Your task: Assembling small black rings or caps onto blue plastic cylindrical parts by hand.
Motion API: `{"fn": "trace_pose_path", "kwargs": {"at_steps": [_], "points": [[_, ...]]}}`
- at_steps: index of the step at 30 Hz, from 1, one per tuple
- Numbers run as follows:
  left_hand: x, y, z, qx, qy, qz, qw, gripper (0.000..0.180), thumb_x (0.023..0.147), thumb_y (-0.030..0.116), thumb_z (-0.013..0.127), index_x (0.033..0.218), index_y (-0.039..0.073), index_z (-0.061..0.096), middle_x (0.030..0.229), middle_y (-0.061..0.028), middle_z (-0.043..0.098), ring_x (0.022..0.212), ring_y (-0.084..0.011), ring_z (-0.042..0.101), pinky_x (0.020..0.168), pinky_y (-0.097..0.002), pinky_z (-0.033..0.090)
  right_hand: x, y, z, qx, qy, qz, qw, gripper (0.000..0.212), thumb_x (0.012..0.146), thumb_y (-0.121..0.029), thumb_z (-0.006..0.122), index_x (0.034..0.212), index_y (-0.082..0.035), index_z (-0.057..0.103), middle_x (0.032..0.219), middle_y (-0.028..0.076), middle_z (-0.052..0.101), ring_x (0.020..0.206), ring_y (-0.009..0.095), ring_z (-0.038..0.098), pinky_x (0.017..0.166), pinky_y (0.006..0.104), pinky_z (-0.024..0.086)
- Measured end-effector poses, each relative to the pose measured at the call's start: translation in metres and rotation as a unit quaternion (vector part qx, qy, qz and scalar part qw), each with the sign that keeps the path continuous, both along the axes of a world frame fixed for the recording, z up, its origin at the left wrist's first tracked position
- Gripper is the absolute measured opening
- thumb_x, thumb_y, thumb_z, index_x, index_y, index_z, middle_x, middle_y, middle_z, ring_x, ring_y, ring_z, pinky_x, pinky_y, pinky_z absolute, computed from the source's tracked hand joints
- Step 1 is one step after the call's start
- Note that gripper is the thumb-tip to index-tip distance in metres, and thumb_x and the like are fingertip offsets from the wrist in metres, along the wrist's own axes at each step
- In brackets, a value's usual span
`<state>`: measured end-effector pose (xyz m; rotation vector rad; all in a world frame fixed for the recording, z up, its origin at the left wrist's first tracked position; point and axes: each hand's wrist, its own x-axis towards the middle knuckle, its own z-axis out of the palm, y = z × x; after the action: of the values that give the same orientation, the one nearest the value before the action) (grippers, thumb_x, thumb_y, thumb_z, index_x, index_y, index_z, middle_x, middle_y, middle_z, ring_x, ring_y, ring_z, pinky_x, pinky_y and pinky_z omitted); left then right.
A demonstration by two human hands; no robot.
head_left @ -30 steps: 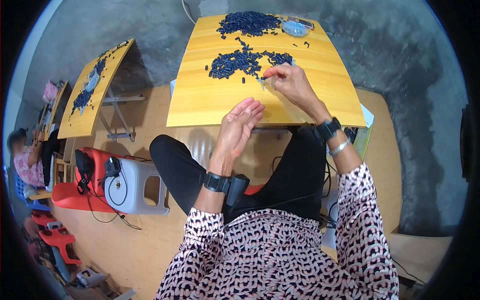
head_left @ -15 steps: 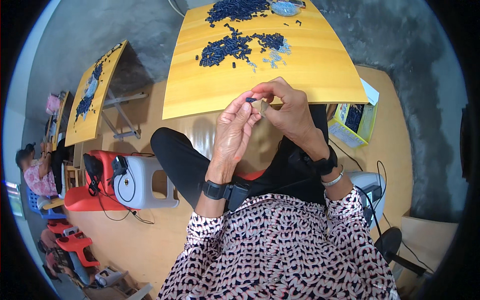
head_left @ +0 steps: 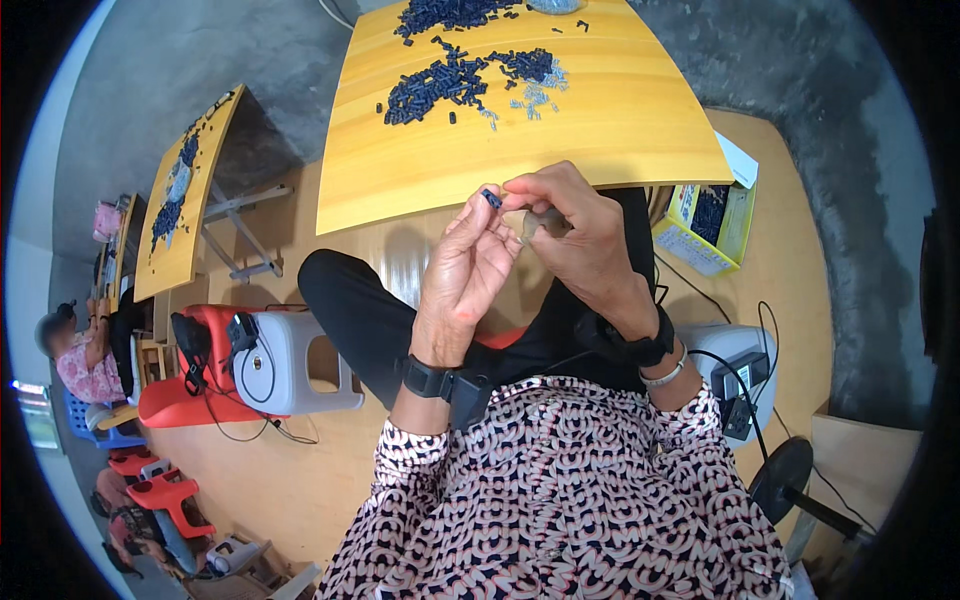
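Just off the near edge of the yellow table, my left hand pinches a small dark blue plastic piece at its fingertips. Close beside it is my right hand, its thumb and forefinger drawn together near the piece. A tan covering shows at the right thumb; whether those fingers hold some tiny part is too small to tell. On the table beyond lie a heap of dark pieces, a smaller dark heap and a scatter of small clear bits.
Another dark pile and a clear round container sit at the table's far end. A yellow box with dark pieces stands at the right. Left are a grey stool, a second table and a seated person.
My hands have drawn slightly apart, and the dark piece in my left fingers has tilted. The table has shifted a little up and left in view.
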<state>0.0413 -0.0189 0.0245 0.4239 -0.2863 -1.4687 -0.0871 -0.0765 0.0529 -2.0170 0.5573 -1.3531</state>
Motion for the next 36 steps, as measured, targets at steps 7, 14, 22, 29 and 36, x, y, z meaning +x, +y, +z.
{"fn": "trace_pose_path", "kwargs": {"at_steps": [7,14,22,29,36], "points": [[0.000,0.001,0.000,0.019,0.085,-0.040,0.995,0.018,0.092,0.015,0.051,0.105,0.005,0.056,0.098,-0.0082,0.061,0.094,-0.0136,0.055,0.076,-0.0253,0.045,-0.001,0.003,-0.001,0.014,0.002,-0.010,1.000,0.033,0.065,0.010,0.058,0.094,-0.004,0.063,0.082,0.008,0.062,0.075,0.019,0.062,0.060,0.0268,0.050],[0.006,-0.004,-0.012,-0.029,0.234,-0.125,0.964,0.018,0.092,0.013,0.049,0.105,0.002,0.054,0.107,-0.0097,0.055,0.099,-0.0188,0.052,0.084,-0.0324,0.045,-0.002,0.001,-0.005,0.046,-0.015,-0.015,0.999,0.029,0.066,0.010,0.057,0.092,-0.003,0.063,0.081,0.009,0.061,0.074,0.020,0.062,0.059,0.0263,0.050],[0.014,-0.007,-0.013,0.019,0.250,-0.096,0.963,0.016,0.089,0.008,0.053,0.102,-0.002,0.054,0.091,-0.0101,0.051,0.081,-0.0182,0.046,0.074,-0.0278,0.045,-0.023,-0.065,-0.038,0.087,0.087,-0.108,0.986,0.021,0.071,0.004,0.055,0.089,0.001,0.064,0.082,0.015,0.062,0.075,0.026,0.062,0.068,0.0313,0.050],[0.013,-0.008,-0.020,0.019,0.183,-0.082,0.979,0.021,0.090,0.006,0.050,0.109,-0.002,0.050,0.089,-0.0066,0.046,0.079,-0.0153,0.044,0.072,-0.0266,0.043,-0.018,-0.138,-0.036,0.027,0.164,-0.116,0.979,0.017,0.074,-0.006,0.054,0.082,0.006,0.063,0.070,0.023,0.061,0.068,0.035,0.061,0.068,0.0383,0.049],[0.011,-0.008,-0.024,0.016,0.163,-0.082,0.983,0.024,0.087,0.003,0.054,0.110,-0.002,0.049,0.090,-0.0080,0.049,0.080,-0.0157,0.047,0.072,-0.0254,0.044,-0.005,-0.162,-0.043,-0.029,0.231,-0.119,0.965,0.019,0.076,-0.004,0.049,0.081,0.004,0.065,0.084,0.023,0.061,0.085,0.035,0.058,0.078,0.0408,0.046]]}}
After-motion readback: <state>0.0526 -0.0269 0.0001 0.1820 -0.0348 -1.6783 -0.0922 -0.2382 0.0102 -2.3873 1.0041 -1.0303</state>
